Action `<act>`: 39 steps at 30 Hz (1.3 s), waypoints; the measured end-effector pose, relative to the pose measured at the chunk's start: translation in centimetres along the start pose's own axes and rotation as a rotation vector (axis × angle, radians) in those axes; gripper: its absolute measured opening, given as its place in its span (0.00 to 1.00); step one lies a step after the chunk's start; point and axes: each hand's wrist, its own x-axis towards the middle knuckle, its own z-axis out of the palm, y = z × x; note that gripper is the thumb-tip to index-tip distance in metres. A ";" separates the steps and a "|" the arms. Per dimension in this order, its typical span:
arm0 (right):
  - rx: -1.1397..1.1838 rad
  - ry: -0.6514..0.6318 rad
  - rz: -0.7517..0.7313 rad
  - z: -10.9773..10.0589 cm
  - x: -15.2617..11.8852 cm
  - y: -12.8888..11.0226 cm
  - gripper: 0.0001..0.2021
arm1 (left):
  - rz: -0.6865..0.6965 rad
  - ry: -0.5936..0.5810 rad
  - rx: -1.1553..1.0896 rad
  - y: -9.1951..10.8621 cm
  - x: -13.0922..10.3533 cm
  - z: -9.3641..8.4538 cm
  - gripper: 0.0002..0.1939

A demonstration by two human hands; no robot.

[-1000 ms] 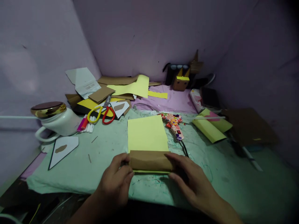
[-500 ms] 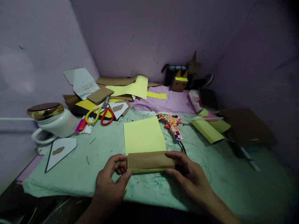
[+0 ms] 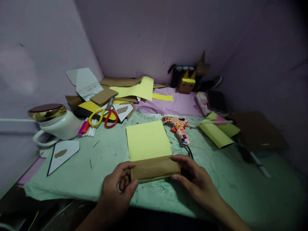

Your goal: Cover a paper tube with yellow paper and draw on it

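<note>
My left hand [image 3: 117,184] and my right hand [image 3: 196,178] grip opposite ends of a brown cardboard piece [image 3: 155,167], thumbs at its near edge and fingers at its far side. It looks like a flat roll or small box. A pale yellow paper sheet [image 3: 148,139] extends away from its far edge over the cloth, and a thin yellow-green strip shows along the near edge. Beyond my right hand lies a flower-patterned glue gun [image 3: 178,128] with a black cord. The underside of the cardboard piece is hidden.
Red-and-yellow-handled scissors [image 3: 106,115], markers [image 3: 88,127] and a white mug [image 3: 59,125] with a gold-rimmed lid stand at the left. Cardboard and paper scraps [image 3: 103,96] are piled behind. Folded yellow paper [image 3: 216,131] and a dark brown sheet [image 3: 260,130] lie right.
The left end of the cardboard piece has come slightly nearer, so it tilts a little. My left fingers have shifted onto its top edge. My right hand keeps its grip.
</note>
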 end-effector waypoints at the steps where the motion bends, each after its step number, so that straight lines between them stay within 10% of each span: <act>1: 0.010 0.003 0.004 0.0 0.0 -0.1 0.16 | 0.002 0.007 0.025 0.1 0.0 0.0 0.14; 16: 0.159 -0.023 0.051 0.0 0.0 -0.8 0.19 | 0.037 0.172 0.169 1.0 -0.4 0.3 0.08; 39: 0.234 0.083 0.225 0.3 0.1 -0.1 0.18 | 0.065 0.019 -0.076 0.8 0.3 -0.6 0.12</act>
